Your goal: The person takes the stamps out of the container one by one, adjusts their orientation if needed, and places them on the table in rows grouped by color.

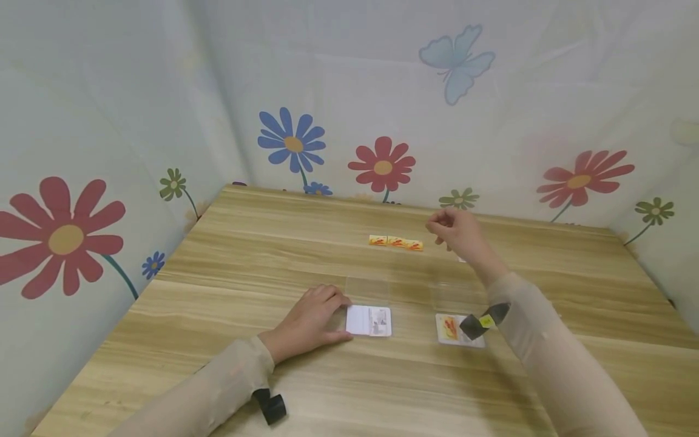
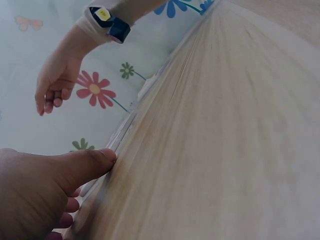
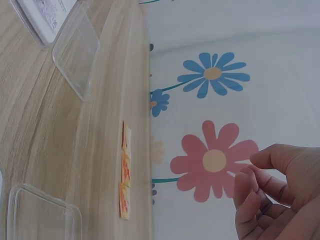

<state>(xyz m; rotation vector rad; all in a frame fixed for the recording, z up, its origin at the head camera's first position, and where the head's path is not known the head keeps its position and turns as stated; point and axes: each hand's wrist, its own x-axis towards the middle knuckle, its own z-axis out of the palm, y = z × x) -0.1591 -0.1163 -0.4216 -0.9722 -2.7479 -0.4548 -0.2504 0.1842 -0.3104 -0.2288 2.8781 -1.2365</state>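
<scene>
My left hand (image 1: pixel 311 321) holds the left edge of a small flat white case (image 1: pixel 357 320), thumb at its near corner and fingers at the far one. A printed grey picture shows on the case, and its clear lid (image 1: pixel 367 290) lies opened behind it. My right hand (image 1: pixel 459 233) hovers over the far part of the table, fingers loosely bent, with nothing visible in them. Left of that hand, three small yellow-and-red printed pieces (image 1: pixel 397 243) lie in a row. Under the right wrist sits a second case (image 1: pixel 445 335) with a yellow-and-red picture, partly covered by the wrist strap.
The second case's clear lid (image 1: pixel 453 296) lies behind it, partly under the right forearm. A small white edge (image 1: pixel 462 260) peeks out below the right hand. The wooden table (image 1: pixel 246 255) ends at a flower-printed cloth wall (image 1: pixel 338 79).
</scene>
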